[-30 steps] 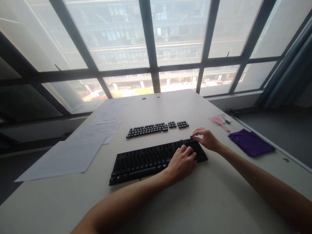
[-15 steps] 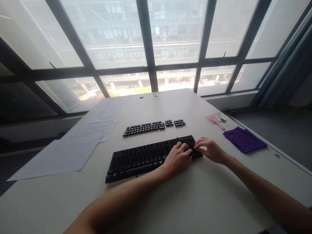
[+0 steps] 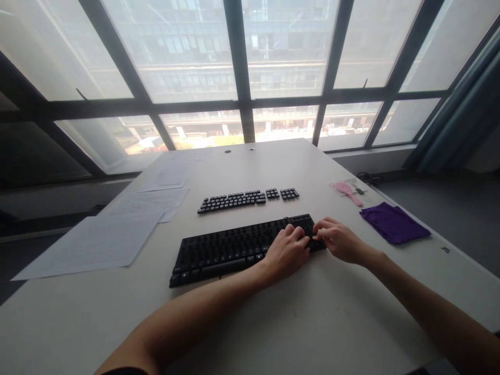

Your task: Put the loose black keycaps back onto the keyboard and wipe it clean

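Tall dark-framed windows (image 3: 285, 52) face the white tabletop (image 3: 242, 172), where loose white paper sheets (image 3: 94, 242) lie at left, probably pushed aside for room. Next, a long black plastic keyboard (image 3: 226, 245) lies slightly aslant in front of the person, with small black keycaps (image 3: 232, 201) beyond it in three groups, likely so arranged to keep their order. The left hand (image 3: 287, 250) rests on the keyboard's right part, perhaps to steady it; its grip is bent and loosely curled, and what lies under the fingertips cannot be told. The right hand (image 3: 338, 239) reaches the right end, grip nearly closed, though whether it pinches anything is unclear. Farther right lie a pink oval-headed brush-like item (image 3: 346, 190) and a folded purple cloth (image 3: 394, 224), both clear of the hands
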The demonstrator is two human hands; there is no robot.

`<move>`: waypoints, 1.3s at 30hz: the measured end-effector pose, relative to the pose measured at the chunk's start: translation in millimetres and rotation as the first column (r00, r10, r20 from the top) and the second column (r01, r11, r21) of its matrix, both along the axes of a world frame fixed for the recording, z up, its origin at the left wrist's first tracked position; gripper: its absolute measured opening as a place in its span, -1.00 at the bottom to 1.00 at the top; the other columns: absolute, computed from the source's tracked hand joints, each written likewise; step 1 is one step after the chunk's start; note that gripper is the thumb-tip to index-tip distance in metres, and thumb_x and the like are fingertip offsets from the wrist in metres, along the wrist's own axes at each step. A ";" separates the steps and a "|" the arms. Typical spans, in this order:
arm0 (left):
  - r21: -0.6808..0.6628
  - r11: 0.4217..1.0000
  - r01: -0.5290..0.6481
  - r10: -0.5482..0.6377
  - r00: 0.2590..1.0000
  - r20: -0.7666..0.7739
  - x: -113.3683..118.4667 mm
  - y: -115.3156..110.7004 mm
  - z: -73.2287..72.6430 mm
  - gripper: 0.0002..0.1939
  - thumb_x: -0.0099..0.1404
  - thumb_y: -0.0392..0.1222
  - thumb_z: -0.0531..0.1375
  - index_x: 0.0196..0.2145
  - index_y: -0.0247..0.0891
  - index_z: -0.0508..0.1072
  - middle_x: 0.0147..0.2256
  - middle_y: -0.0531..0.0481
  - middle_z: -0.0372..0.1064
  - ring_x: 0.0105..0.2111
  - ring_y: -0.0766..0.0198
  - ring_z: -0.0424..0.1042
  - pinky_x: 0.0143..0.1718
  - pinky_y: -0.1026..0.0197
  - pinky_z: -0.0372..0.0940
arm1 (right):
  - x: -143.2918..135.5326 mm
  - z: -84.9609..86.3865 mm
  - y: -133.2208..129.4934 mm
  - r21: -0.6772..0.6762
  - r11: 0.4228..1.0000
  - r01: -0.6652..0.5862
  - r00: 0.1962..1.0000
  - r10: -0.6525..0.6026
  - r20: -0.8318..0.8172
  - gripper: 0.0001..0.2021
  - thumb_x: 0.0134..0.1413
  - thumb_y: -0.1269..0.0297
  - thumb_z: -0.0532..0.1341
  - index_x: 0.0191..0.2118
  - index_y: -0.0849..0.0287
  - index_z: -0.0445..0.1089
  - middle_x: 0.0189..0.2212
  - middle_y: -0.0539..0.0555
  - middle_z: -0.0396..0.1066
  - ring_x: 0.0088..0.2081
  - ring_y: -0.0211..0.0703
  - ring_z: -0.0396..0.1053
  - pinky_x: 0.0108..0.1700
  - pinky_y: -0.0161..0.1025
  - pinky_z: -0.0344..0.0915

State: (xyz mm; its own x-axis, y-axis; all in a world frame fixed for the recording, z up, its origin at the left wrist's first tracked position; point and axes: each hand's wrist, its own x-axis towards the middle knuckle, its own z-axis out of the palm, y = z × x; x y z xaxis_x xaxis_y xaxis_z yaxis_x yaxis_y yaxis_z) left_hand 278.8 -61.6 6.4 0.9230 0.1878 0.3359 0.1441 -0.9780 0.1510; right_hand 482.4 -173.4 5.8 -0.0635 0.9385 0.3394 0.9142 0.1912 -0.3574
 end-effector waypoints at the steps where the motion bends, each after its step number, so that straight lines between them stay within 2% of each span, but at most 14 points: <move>1: 0.004 1.000 0.001 -0.001 1.000 -0.003 -0.2 -0.1 0.4 -0.80 0.42 -0.13 0.20 -0.04 -0.18 0.49 -0.07 -0.12 0.36 -0.03 0.04 0.29 -0.04 -0.01 0.35 | -0.2 -0.9 0.4 -0.003 1.000 0.006 1.000 -0.006 0.000 -0.66 0.09 0.64 0.10 -0.34 0.08 0.54 -0.21 0.09 0.53 -0.12 -0.02 0.38 -0.08 -0.11 0.37; 6: 0.035 0.999 0.000 0.000 1.000 -0.020 3.9 0.9 -1.9 -0.81 0.42 -0.17 0.20 -0.03 -0.18 0.46 -0.06 -0.11 0.35 -0.04 0.05 0.29 -0.05 0.02 0.35 | 3.6 -5.4 2.0 0.007 0.999 0.035 0.999 -0.035 0.016 -0.69 0.16 0.56 0.12 -0.30 0.06 0.57 -0.18 0.09 0.53 -0.10 -0.01 0.38 -0.05 -0.08 0.39; 11: 0.076 0.996 -0.054 0.057 0.998 -0.038 9.4 -3.1 -3.6 -0.79 0.41 -0.15 0.22 -0.03 -0.23 0.44 -0.07 -0.14 0.37 -0.04 0.02 0.30 -0.07 0.02 0.35 | 3.0 -8.4 5.2 0.083 0.995 0.045 0.999 -0.047 0.015 -0.68 0.14 0.58 0.10 -0.28 0.07 0.56 -0.22 0.11 0.53 -0.12 0.01 0.39 -0.05 -0.04 0.39; 14: 0.067 0.996 -0.054 0.056 0.998 -0.037 1.7 -6.6 6.7 -0.64 0.41 -0.13 0.21 0.12 -0.24 0.37 -0.06 -0.16 0.40 -0.03 0.00 0.32 -0.07 0.00 0.35 | 0.6 -7.8 7.0 0.147 0.986 0.075 0.996 -0.081 0.039 -0.70 0.12 0.57 0.12 -0.26 0.06 0.54 -0.27 0.12 0.53 -0.15 0.06 0.40 -0.06 0.02 0.37; 17: 0.009 0.999 -0.043 0.043 0.999 0.012 -14.5 1.7 25.7 -0.54 0.42 -0.09 0.20 0.22 -0.21 0.32 0.01 -0.16 0.42 -0.01 0.01 0.34 0.00 0.00 0.34 | -0.8 -4.3 12.2 0.217 0.972 0.091 0.995 -0.098 0.021 -0.71 0.15 0.53 0.13 -0.18 0.03 0.52 -0.26 0.13 0.53 -0.16 0.09 0.41 -0.08 0.03 0.38; 19: -0.042 0.998 -0.036 0.038 0.998 0.046 -30.0 20.9 39.6 -0.60 0.42 -0.09 0.20 0.16 -0.19 0.41 -0.01 -0.13 0.45 -0.03 0.05 0.37 0.05 0.02 0.33 | -4.5 1.5 20.5 0.243 0.967 0.080 0.997 -0.082 -0.001 -0.71 0.17 0.52 0.13 -0.17 0.02 0.51 -0.26 0.13 0.52 -0.16 0.09 0.41 -0.10 0.03 0.39; 21: -0.098 0.993 -0.072 0.080 0.994 0.081 -50.8 52.8 51.3 -0.69 0.42 -0.10 0.19 0.06 -0.19 0.52 -0.05 -0.10 0.50 -0.06 0.08 0.40 0.06 0.04 0.32 | -14.0 11.0 33.7 0.248 0.967 0.052 0.999 -0.051 -0.010 -0.73 0.17 0.51 0.13 -0.19 0.03 0.51 -0.25 0.13 0.52 -0.16 0.09 0.41 -0.10 0.02 0.39; 23: -0.134 0.974 -0.185 0.202 0.971 0.130 -77.7 94.3 58.2 -0.73 0.41 -0.15 0.20 0.00 -0.21 0.57 -0.04 -0.09 0.53 -0.03 0.08 0.42 0.13 0.01 0.29 | -30.6 23.6 52.4 0.244 0.970 0.006 1.000 -0.007 0.004 -0.73 0.18 0.51 0.12 -0.21 0.05 0.52 -0.25 0.12 0.53 -0.15 0.08 0.41 -0.08 0.00 0.38; 25: -0.174 0.927 -0.332 0.357 0.922 0.146 -108.9 139.0 59.2 -0.77 0.36 -0.18 0.22 -0.09 -0.23 0.61 -0.10 -0.08 0.56 -0.06 0.07 0.46 0.13 0.00 0.29 | -53.0 36.5 76.8 0.242 0.969 -0.058 0.998 0.049 0.045 -0.73 0.19 0.53 0.12 -0.23 0.08 0.52 -0.26 0.13 0.53 -0.15 0.06 0.40 -0.06 -0.02 0.36; 28: -0.213 0.820 -0.531 0.561 0.820 0.115 -155.5 196.6 49.5 -0.79 0.33 -0.18 0.21 -0.18 -0.23 0.64 -0.16 -0.08 0.58 -0.13 0.10 0.50 0.07 0.05 0.34 | -91.5 48.6 125.2 0.224 0.962 -0.160 0.984 0.138 0.111 -0.72 0.19 0.55 0.11 -0.23 0.11 0.54 -0.24 0.13 0.54 -0.12 0.03 0.39 0.00 -0.05 0.32; 31: -0.192 0.783 -0.592 0.618 0.776 0.127 -190.1 230.4 29.9 -0.81 0.33 -0.21 0.23 -0.17 -0.23 0.63 -0.17 -0.10 0.58 -0.15 0.11 0.49 0.09 0.02 0.32 | -130.1 46.9 183.2 0.185 0.965 -0.184 0.975 0.155 0.161 -0.72 0.23 0.53 0.10 -0.21 0.14 0.55 -0.22 0.15 0.54 -0.10 0.00 0.38 0.01 -0.10 0.28; 35: -0.151 0.792 -0.592 0.610 0.776 0.160 -209.9 245.0 2.9 -0.79 0.34 -0.22 0.27 -0.09 -0.23 0.62 -0.12 -0.11 0.54 -0.08 0.10 0.43 0.14 0.00 0.27 | -175.2 30.7 252.7 0.081 0.986 -0.146 0.957 0.120 0.263 -0.76 0.32 0.42 0.13 -0.17 0.15 0.58 -0.19 0.18 0.52 -0.06 0.01 0.35 0.01 -0.13 0.24; 39: -0.115 0.818 -0.563 0.575 0.797 0.186 -211.0 251.0 -13.0 -0.76 0.35 -0.22 0.30 -0.04 -0.16 0.62 -0.09 -0.08 0.49 -0.04 0.09 0.36 0.13 0.01 0.29 | -203.8 13.7 290.9 0.037 0.993 -0.115 0.945 0.098 0.312 -0.79 0.32 0.33 0.19 -0.13 0.15 0.59 -0.12 0.22 0.49 -0.01 0.07 0.32 -0.01 -0.11 0.21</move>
State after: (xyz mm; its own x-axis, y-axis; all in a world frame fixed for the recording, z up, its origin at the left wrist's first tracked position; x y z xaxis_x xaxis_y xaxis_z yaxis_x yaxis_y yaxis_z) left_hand 67.8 189.3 -6.6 0.5565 0.6798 0.4777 0.6329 -0.7193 0.2863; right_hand 278.6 117.5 19.6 -0.2723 0.9011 0.3374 0.9512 0.3050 -0.0470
